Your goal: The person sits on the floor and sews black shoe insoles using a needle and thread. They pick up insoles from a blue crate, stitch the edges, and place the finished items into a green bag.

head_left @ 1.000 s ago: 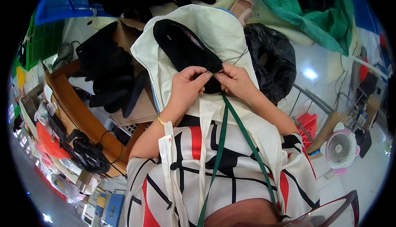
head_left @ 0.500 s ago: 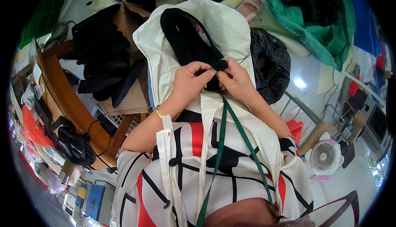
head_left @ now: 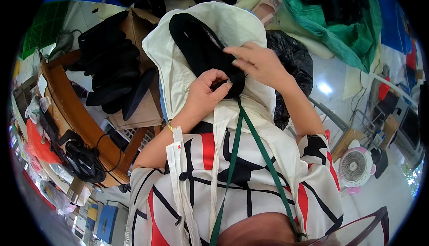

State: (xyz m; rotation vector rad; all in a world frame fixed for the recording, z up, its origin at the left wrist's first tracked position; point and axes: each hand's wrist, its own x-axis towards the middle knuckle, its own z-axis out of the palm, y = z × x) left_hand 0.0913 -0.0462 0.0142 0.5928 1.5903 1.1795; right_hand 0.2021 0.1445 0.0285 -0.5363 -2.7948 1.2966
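Note:
A black cloth shoe [head_left: 190, 42] with a patterned lining lies tilted across a white cloth [head_left: 154, 49] on my lap. My left hand [head_left: 206, 91] is closed, pinching the shoe's near end between thumb and forefinger. Something small and pale shows at those fingertips, too small to name. Over the shoe's right edge hovers my right hand [head_left: 257, 62], fingers stretched out and slightly blurred, thumb apart from them. I see nothing between its fingers. The shoe's near end is partly hidden by my left fingers.
Several black shoes [head_left: 109, 62] are stacked by a cardboard box [head_left: 138, 107] and wooden furniture [head_left: 76, 120] at left. A black plastic bag [head_left: 297, 62] lies right of my lap. Further off are a green sack [head_left: 357, 44], a pink slipper [head_left: 267, 8] and a small fan [head_left: 356, 165].
My right hand has let go of the shoe's near end and moved up and right, its fingers straightening. My left hand keeps its pinch, slightly lower. The shoe has shifted a little left.

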